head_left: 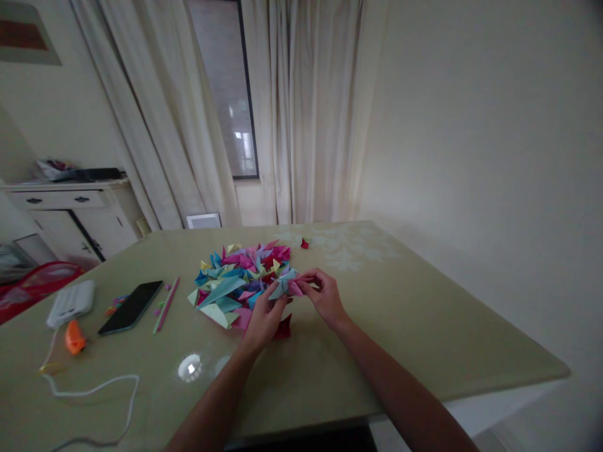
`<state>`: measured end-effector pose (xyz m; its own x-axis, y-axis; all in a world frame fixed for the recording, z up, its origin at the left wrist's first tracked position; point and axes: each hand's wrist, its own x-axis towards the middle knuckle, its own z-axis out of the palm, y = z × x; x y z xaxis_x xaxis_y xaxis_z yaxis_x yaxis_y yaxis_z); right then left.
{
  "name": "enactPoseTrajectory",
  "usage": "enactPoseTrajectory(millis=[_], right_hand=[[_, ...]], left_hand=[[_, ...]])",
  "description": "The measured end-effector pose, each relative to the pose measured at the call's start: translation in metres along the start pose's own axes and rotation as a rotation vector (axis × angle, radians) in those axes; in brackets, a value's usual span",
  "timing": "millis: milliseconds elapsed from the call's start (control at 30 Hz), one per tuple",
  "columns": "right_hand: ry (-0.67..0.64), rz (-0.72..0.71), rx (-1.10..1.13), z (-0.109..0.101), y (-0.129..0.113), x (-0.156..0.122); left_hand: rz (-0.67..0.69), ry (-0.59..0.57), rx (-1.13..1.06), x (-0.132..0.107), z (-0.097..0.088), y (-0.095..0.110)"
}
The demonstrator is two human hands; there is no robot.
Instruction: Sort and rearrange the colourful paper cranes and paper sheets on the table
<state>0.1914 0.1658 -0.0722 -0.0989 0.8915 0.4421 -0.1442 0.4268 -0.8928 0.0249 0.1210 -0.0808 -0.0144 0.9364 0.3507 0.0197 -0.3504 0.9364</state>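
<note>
Between my two hands is a light-blue folded paper piece (281,287) joined or pressed against a pink folded paper piece (296,288). My left hand (266,319) is closed around the light-blue one from the near side. With thumb and forefinger, my right hand (323,297) pinches the pink one from the right. Just behind and to the left lies a heap of folded paper pieces (223,290) in blue, green, pink, purple and yellow. A dark red folded piece (284,328) lies beside my left wrist. Another small red piece (304,243) sits apart at the back.
On the left of the green table (424,326) lie a dark-screened tablet or phone (132,307), pink and green sticks (167,306), an orange object (74,337) and a white device (71,302) with a white cable (97,390). Curtains (320,113) hang behind.
</note>
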Motion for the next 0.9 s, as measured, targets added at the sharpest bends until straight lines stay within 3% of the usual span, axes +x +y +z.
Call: enactPoseTrajectory(millis=[400, 567, 767, 900], right_hand=[[-0.095, 0.052, 0.061, 0.003, 0.01, -0.003], [-0.092, 0.053, 0.067, 0.003, 0.012, -0.004], [-0.101, 0.062, 0.08, 0.002, 0.009, -0.003], [-0.117, 0.023, 0.112, 0.0, 0.001, -0.003]], left_hand=[[0.118, 0.087, 0.147, 0.002, 0.004, 0.006], [0.128, 0.067, 0.179, 0.002, 0.002, 0.002], [-0.043, 0.025, -0.015, 0.001, 0.002, -0.004], [-0.193, 0.09, -0.17, 0.002, 0.0, -0.011]])
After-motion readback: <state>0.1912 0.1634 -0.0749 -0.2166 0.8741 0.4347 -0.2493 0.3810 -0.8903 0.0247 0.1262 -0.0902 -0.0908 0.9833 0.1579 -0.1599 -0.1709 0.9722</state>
